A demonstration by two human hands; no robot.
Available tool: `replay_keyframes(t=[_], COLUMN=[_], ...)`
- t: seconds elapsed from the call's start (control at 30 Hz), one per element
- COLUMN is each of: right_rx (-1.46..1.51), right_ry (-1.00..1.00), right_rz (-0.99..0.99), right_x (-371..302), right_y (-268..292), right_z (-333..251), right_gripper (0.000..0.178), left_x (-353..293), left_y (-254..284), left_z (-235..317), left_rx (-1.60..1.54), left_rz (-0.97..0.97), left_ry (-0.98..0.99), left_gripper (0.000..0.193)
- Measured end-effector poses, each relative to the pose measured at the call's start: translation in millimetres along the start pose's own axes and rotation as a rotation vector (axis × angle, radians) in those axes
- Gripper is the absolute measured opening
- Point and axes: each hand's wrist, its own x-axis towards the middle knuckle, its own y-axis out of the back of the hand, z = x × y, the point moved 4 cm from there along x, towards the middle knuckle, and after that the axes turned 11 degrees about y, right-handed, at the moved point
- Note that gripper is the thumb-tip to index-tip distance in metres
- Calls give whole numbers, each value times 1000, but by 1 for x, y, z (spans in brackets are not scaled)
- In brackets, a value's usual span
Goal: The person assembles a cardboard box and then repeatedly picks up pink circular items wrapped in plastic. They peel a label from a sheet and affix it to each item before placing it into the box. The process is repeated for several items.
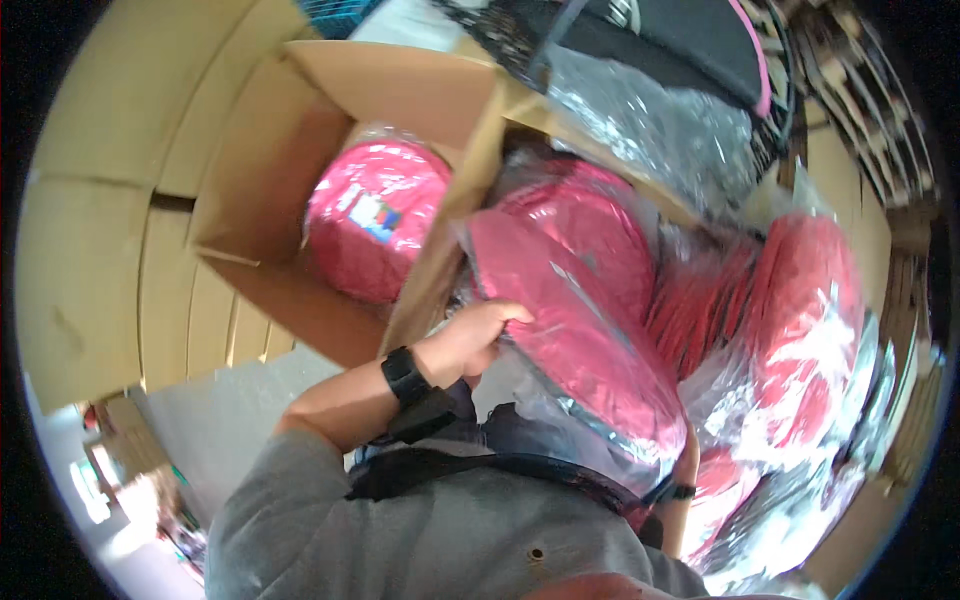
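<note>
My left hand (490, 335) has its thumb and fingers closed on the near left edge of a flat pink bundle in clear plastic (575, 330). The bundle is held tilted in front of my body. Only part of my right hand (688, 452) shows, at the bundle's lower right end; its fingers are hidden behind the plastic. An upright cardboard box (400, 80) with its top open stands to the left. Inside it lies a round pink bundle in clear plastic (385, 225), bearing a small coloured label.
Another round pink bundle (590, 215) lies beyond the held one. More plastic-wrapped pink-red bundles (805, 330) are piled at right. Stacked cartons (90, 280) line the left side. A black item with pink edging (690, 50) and loose clear plastic (650, 115) lie at the back.
</note>
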Motion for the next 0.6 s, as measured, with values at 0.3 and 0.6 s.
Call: replay_keyframes(t=[0.3,0.6], right_rx=[-224,-412], right_ry=[377,609], right_rz=[52,-444], right_x=[-99,-66], right_y=[-112,-339], right_z=[-92,-139], right_gripper=[36,31], left_x=[-162,-284], left_y=[32,140], left_z=[24,36], left_rx=[-72,-412], left_rz=[-380,-367], left_ry=[-196,-673], left_gripper=[17,38])
